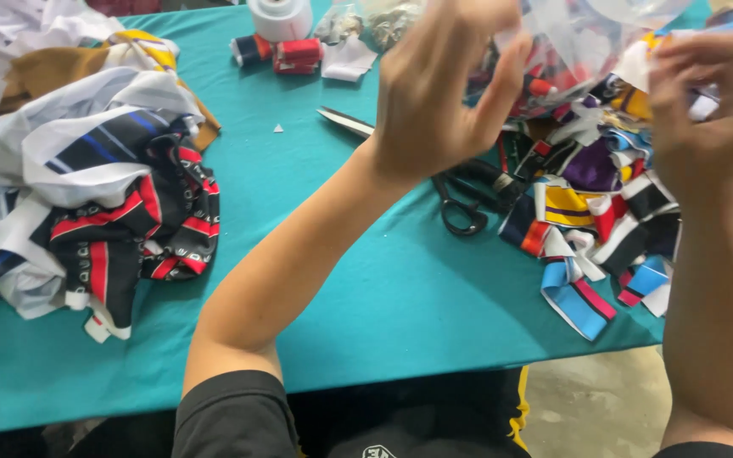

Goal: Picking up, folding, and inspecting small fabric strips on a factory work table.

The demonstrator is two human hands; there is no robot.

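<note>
A big heap of striped cloth (86,187) lies at the left edge of the teal table (366,305). 2 thread spools (277,53) sit near the far edge. The left hand (443,93) is raised, fingers pinching a clear plastic bag (570,42). Black scissors (460,199) lie under it. The right hand (710,110) pinches the bag too, above a pile of striped strips (604,220) by the right edge.
</note>
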